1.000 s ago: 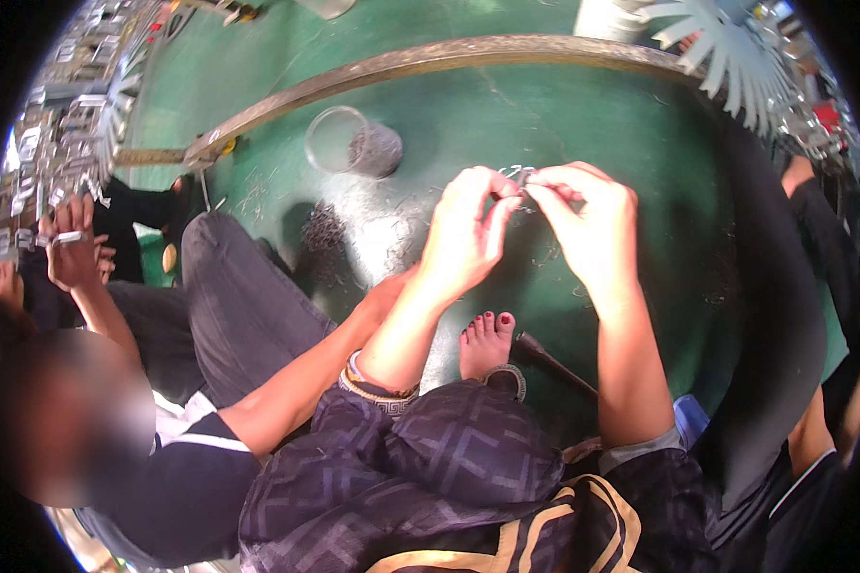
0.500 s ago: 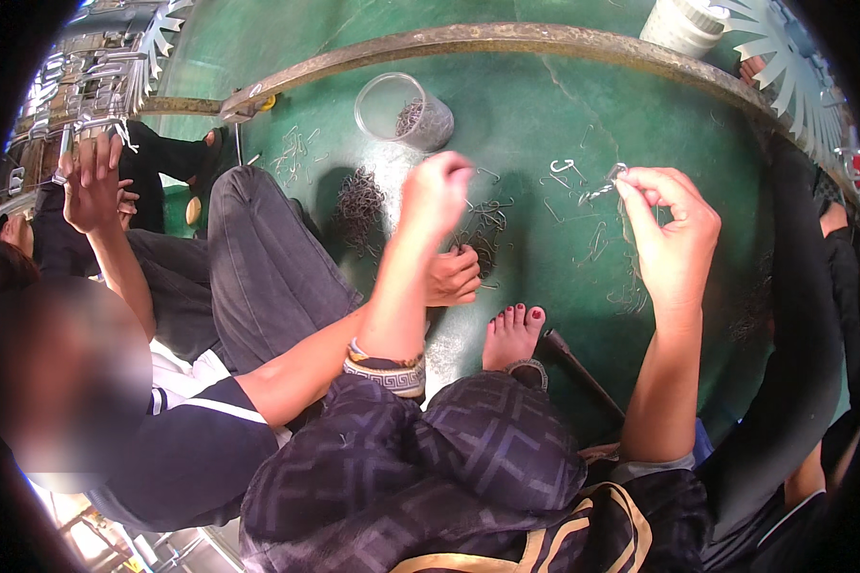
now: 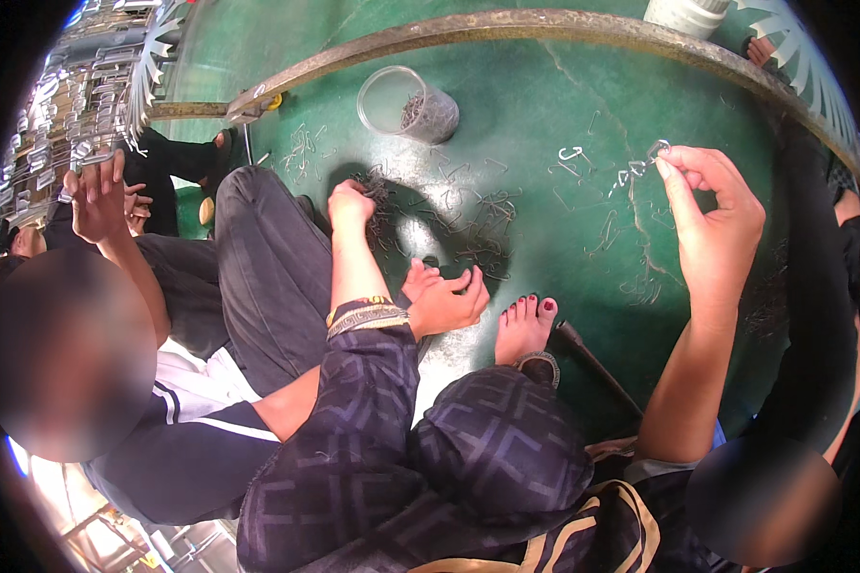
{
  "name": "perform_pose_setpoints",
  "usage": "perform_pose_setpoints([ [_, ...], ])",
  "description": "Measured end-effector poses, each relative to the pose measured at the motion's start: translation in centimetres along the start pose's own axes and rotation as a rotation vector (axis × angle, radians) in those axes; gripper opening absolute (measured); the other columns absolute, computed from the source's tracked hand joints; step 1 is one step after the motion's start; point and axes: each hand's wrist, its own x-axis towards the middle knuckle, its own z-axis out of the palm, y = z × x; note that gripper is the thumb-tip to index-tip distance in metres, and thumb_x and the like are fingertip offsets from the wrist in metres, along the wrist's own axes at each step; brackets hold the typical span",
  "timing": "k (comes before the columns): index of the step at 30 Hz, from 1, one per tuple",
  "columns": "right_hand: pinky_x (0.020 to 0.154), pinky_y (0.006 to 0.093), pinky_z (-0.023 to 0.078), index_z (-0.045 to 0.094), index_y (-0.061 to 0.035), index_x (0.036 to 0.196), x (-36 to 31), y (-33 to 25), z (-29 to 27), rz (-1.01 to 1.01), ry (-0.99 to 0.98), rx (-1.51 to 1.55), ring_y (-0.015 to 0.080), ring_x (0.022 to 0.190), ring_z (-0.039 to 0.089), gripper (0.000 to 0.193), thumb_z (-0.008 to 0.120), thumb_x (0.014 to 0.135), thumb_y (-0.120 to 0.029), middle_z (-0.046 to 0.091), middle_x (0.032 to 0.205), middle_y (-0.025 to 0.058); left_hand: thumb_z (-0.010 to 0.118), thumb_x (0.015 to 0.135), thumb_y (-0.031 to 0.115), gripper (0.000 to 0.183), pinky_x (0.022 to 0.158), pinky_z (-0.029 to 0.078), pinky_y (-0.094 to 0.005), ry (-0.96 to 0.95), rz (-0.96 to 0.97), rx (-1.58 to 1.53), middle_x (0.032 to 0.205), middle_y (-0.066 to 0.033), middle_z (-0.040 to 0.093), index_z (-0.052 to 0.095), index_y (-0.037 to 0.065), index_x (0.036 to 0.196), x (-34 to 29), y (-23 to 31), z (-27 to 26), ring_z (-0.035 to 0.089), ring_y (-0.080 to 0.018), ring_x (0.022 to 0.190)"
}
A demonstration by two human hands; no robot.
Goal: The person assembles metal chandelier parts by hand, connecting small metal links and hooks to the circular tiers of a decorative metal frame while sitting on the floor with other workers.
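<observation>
My left hand [image 3: 353,206] reaches down to a dark pile of small bent wire hooks [image 3: 379,188]. Its fingers are curled together at the pile's edge, and what they hold is hidden. Out to the right, my right hand [image 3: 715,205] is raised, thumb and forefinger pinching a few small shiny metal pieces [image 3: 633,174] that trail off to the left; their exact kind is too small to make out. Loose wire hooks [image 3: 487,215] lie scattered over the green floor between my hands. A co-worker's hand [image 3: 449,301] is held just below them, fingers parted.
A clear plastic tub [image 3: 392,100], tipped toward me, contains more hooks. Beyond it a worn metal bar [image 3: 468,29] arches across. Co-workers sit close on both sides, with a metal rack [image 3: 86,105] at far left. My bare foot [image 3: 526,329] rests near a dark rod [image 3: 597,368].
My left hand has come down and left from mid-air onto the hook pile. My right hand, still pinching the metal pieces, sits farther up and right. The co-worker's fingers have spread.
</observation>
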Motion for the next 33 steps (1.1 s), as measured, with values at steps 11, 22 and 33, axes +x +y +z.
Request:
perform_pose_setpoints([
  [11,0.059,0.0237,0.042,0.064,-0.0013,0.081,0.4,-0.2,0.3,0.008,-0.03,-0.001,0.011,0.06,0.051,0.008,0.068,0.074,0.0,0.06,0.07,0.005,0.059,0.073,0.006,0.032,0.09,0.048,-0.0386,0.214,0.225,-0.007,0.106,-0.017,0.064,0.069,0.011,0.104,1.6,-1.3,1.5,0.061,-0.0317,0.1],
  [22,0.058,0.024,0.042,0.065,-0.0019,0.081,0.4,-0.2,0.3,-0.004,-0.014,-0.006,0.0117,0.06,0.051,0.008,0.068,0.074,0.001,0.061,0.071,0.0051,0.065,0.076,0.012,0.014,0.08,0.05,-0.039,0.238,0.359,-0.314,0.085,-0.0177,0.067,0.072,0.005,0.086,-1.2,3.8,1.3,0.066,-0.0329,0.084],
  [33,0.059,0.025,0.044,0.066,-0.0019,0.082,0.3,-0.2,1.1,-0.002,-0.038,0.045,0.0138,0.061,0.054,0.01,0.069,0.073,0.002,0.064,0.074,0.0065,0.067,0.075,0.02,0.019,0.073,0.054,-0.0405,0.232,0.321,0.109,0.079,-0.0199,0.067,0.069,0.002,0.079,-3.2,7.1,3.3,0.067,-0.0334,0.08],
])
